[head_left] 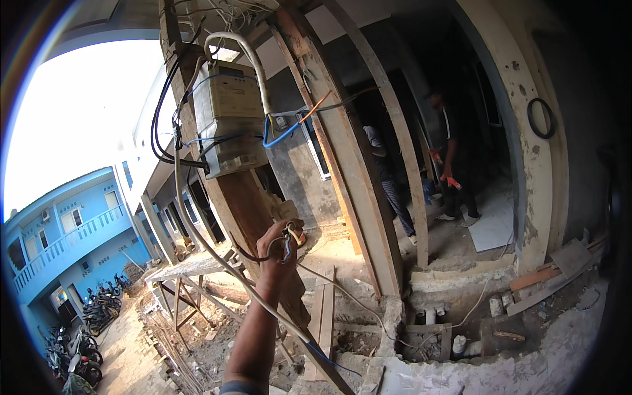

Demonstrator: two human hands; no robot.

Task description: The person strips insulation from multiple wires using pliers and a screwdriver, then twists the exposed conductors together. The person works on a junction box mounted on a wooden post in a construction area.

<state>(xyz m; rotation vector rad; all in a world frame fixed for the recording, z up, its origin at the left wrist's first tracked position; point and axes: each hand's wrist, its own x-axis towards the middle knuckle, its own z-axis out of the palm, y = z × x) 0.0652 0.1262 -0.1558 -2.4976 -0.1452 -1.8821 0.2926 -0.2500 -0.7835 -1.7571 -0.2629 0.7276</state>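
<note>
My left hand is raised in front of a wooden post, with its fingers closed. A dark cable runs into the fist from the left, and a small grey-blue loop, perhaps wire ends, shows at the fingers. Just behind the fingers sits a pale box-like piece, partly hidden. Higher on the post hangs an electricity meter with a clear lower cover. A thick white cable arches over it and ends in loose blue wire and orange wire. My right hand is out of view.
A long grey cable slants past my forearm. Wooden uprights stand to the right, with two people in the dark room behind. Below lie rubble, planks and pipes. A wooden trestle and motorbikes are left.
</note>
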